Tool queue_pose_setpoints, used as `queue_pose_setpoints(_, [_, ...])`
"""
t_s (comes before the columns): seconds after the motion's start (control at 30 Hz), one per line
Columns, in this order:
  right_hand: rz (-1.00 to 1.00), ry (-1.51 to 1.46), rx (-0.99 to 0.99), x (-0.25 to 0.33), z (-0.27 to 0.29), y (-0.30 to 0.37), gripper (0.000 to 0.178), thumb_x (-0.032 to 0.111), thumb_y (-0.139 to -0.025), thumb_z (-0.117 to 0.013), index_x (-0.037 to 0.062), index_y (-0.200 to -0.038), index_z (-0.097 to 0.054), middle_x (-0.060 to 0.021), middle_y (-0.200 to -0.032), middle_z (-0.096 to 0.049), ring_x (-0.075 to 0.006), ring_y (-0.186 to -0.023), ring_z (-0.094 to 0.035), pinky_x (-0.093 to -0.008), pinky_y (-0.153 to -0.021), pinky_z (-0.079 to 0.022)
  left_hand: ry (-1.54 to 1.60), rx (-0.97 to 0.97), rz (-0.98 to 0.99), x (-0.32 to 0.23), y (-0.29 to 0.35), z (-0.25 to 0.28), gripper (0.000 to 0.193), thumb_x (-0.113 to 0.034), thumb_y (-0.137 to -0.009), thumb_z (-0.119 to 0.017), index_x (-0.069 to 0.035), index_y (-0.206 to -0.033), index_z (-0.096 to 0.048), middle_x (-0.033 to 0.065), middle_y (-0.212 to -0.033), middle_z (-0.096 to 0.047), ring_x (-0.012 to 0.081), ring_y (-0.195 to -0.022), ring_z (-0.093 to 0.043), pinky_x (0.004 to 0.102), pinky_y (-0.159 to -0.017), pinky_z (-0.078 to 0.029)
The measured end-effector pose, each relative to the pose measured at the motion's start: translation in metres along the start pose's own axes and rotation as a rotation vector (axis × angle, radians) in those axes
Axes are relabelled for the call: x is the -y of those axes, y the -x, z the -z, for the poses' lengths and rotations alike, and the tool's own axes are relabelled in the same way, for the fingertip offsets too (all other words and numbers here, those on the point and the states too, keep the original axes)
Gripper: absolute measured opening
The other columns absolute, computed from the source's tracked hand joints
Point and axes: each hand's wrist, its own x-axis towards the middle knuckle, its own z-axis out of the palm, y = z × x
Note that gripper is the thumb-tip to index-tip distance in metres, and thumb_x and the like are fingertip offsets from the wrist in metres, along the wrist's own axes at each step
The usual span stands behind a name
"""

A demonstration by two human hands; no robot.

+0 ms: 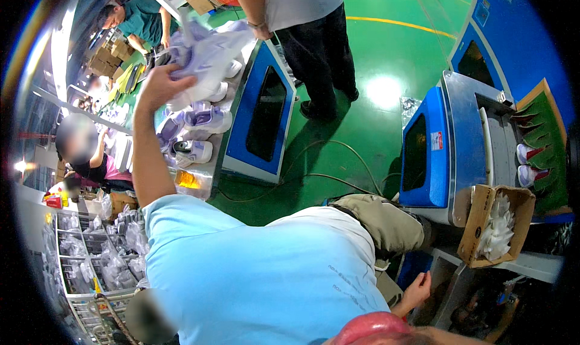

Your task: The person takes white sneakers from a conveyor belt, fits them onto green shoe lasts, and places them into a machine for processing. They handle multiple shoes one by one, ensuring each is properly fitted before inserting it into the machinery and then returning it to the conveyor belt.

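My left hand (164, 86) is raised over a table of shoes, thumb and fingers apart. It is nearest to a cluster of white and lavender sneakers (208, 73), which looks smeared; whether the fingertips touch them I cannot tell. Closer to me on the same table stand more lavender sneakers (205, 118) and a white and grey one (192, 150). Low at my right side, my right hand (415, 293) hangs with its fingers loosely bent and apart, and nothing shows in it. It is below a cardboard box (468, 233) of white, pointed pieces (498, 227).
A blue machine (438, 146) stands right, beside a green spiked rack (547, 146) bearing white shoe parts. A blue cabinet (266, 109) adjoins the table. Cables (344, 147) cross the green floor. A person in black trousers (320, 55) stands ahead; others work left, near wire shelving (99, 266).
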Motion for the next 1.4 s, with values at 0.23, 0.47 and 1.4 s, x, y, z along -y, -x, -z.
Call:
queue_pose_setpoints(0.23, [-0.052,-0.060,-0.001,0.020,0.003,0.013,0.041,0.028,-0.103,-0.056,0.0013,-0.134,-0.062,-0.0189,-0.119,-0.068,-0.0322,-0.107,-0.065,-0.0428,-0.093,-0.051,-0.340,-0.187,0.281,0.125,-0.053,0.057,0.050,-0.037,-0.080,-0.080,0.002,-0.112,-0.073,0.0154,-0.096,-0.075,0.0218,-0.082,-0.070,0.0397,-0.079,-0.054])
queue_pose_setpoints(0.47, [-0.384,-0.197,-0.191,-0.028,0.036,0.119,0.035,0.024,-0.098,-0.061,0.0090,-0.129,-0.066,-0.0158,-0.124,-0.068,-0.0331,-0.108,-0.068,-0.0399,-0.094,-0.053,0.049,-0.606,-0.360,-0.070,-0.066,-0.161,0.037,-0.025,-0.088,-0.074,0.002,-0.113,-0.072,0.0170,-0.099,-0.075,0.0240,-0.084,-0.070,0.0391,-0.077,-0.056])
queue_pose_setpoints(1.4, [-2.575,-0.110,-0.676,-0.104,-0.146,0.706,0.050,0.039,-0.097,-0.052,0.0039,-0.133,-0.057,-0.0202,-0.134,-0.057,-0.0415,-0.118,-0.051,-0.0535,-0.096,-0.043,0.193,1.600,-2.163,-0.381,0.522,-0.343,0.023,-0.019,-0.098,-0.063,-0.001,-0.110,-0.071,0.0143,-0.098,-0.073,0.0282,-0.086,-0.070,0.0366,-0.079,-0.054])
